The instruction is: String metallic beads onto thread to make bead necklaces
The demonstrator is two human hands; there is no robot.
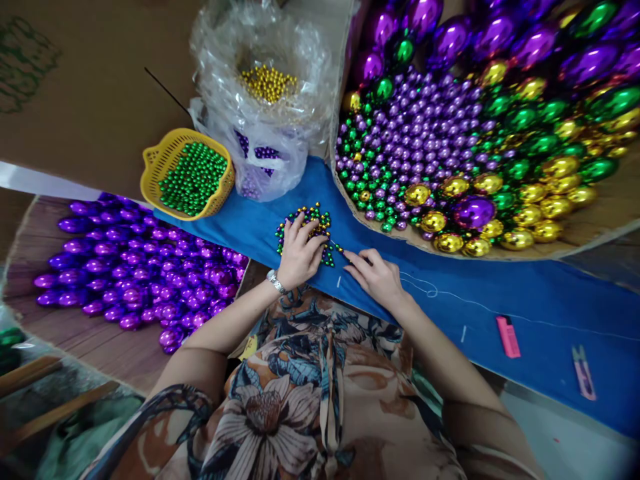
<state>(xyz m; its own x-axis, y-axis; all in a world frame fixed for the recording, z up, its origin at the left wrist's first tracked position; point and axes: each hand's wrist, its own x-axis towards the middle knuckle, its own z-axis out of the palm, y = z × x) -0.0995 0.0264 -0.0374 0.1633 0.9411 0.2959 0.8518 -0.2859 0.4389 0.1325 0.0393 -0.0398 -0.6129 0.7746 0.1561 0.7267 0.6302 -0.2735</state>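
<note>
My left hand (301, 253), with a watch (277, 281) on its wrist, rests with fingers apart on a small pile of green, gold and purple beads (320, 217). To its right, my right hand (377, 277) pinches the end of a thin needle (334, 244) that points toward the pile. A few green and gold beads sit on the needle close to my right fingertips. White thread (463, 303) trails from the right hand across the blue cloth (440, 287), with a small loop in it. The needle's far tip is near the left fingers and hard to make out.
A yellow basket (145, 180) holds green beads. Behind stand plastic bags (215, 60) with gold and purple beads. A large carton (400, 233) of mixed beads borders the cloth. Purple beads (130, 273) lie at left. A pink lighter (509, 337) and thread snips (583, 373) lie at right.
</note>
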